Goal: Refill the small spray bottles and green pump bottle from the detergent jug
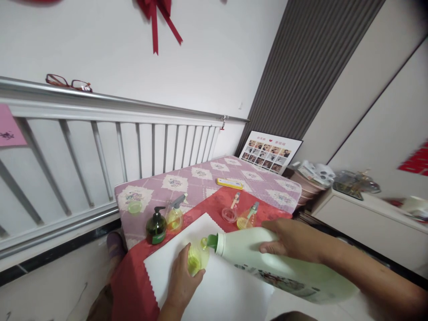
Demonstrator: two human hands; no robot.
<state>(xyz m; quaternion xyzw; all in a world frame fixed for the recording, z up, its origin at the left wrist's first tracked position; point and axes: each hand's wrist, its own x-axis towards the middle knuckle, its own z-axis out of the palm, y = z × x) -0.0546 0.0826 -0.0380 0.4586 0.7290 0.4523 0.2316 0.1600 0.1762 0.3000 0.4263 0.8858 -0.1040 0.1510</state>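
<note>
A home, with radiator [145,149], floral tablecloth [200,173] and photo board [268,151].

From my end I see a desk [188,172] covered in a mauve tablecloth with white floral squares. On that cloth I make out a pale green round disc [134,207] and a flat yellow-edged case [229,183]. A red cloth [133,285] lies over its near part, bearing a dark green pump bottle [156,227], a clear spray bottle [174,219], two clear plastic containers [229,215] and a white scallop-edged sheet [230,292].
</note>
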